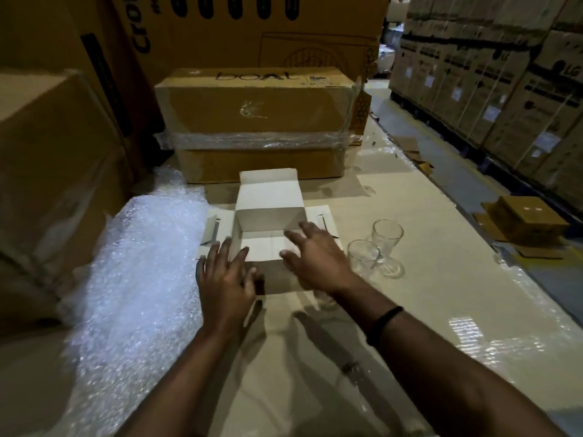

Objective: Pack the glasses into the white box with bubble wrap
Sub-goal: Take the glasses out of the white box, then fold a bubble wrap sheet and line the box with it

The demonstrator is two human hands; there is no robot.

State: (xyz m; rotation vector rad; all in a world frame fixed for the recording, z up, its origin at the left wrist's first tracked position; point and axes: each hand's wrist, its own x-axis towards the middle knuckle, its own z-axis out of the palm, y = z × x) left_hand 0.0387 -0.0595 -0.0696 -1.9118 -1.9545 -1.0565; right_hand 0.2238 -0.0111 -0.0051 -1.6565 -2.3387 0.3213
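Note:
An open white box (268,200) stands in the middle of the work surface, its lid flap raised at the back and side flaps spread out. My left hand (225,279) hovers at the box's near left corner, fingers apart and holding nothing. Over the near right rim my right hand (315,257) reaches with fingers spread, also holding nothing. Two clear drinking glasses stand upright to the right of the box: a nearer glass (362,257) and a farther glass (387,238). A wide sheet of bubble wrap (135,272) lies to the left of the box.
A plastic-wrapped brown carton (252,121) sits right behind the white box. Tall cartons (47,152) wall off the left side. A small brown box (527,219) lies at the right edge. Stacked cartons (504,74) line the far right across an aisle.

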